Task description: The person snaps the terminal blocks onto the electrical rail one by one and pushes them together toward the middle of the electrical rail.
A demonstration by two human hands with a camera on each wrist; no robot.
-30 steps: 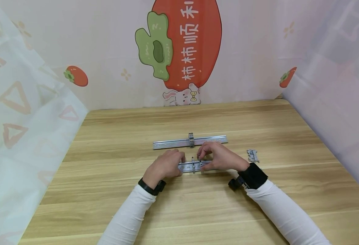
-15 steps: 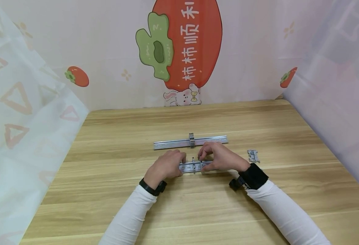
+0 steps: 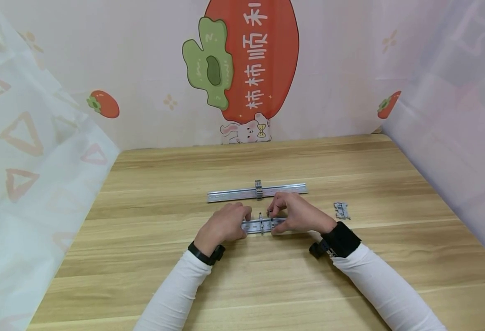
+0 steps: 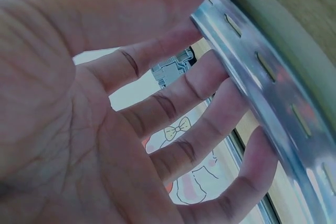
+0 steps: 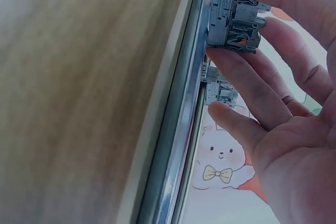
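Observation:
In the head view, a near metal DIN rail (image 3: pixel 251 226) lies across the table between the two hands. My left hand (image 3: pixel 222 224) grips its left part, thumb on the near edge and fingers on the far edge; the left wrist view shows the slotted rail (image 4: pixel 265 72) against the fingertips. A slim grey terminal block (image 3: pixel 262 223) stands upright on the rail. Just right of it, my right hand (image 3: pixel 302 214) pinches another grey terminal block (image 5: pixel 220 19) at the rail between thumb and fingers. Whether this block is fully seated cannot be told. The rail's right end is mostly hidden by the right hand.
Behind lies a second DIN rail (image 3: pixel 230 195), with a cluster of terminal blocks (image 3: pixel 258 189) on its middle. One loose terminal block (image 3: pixel 342 210) lies flat on the wooden table (image 3: pixel 143 276) to the right. Printed cloth hangs at the back and sides.

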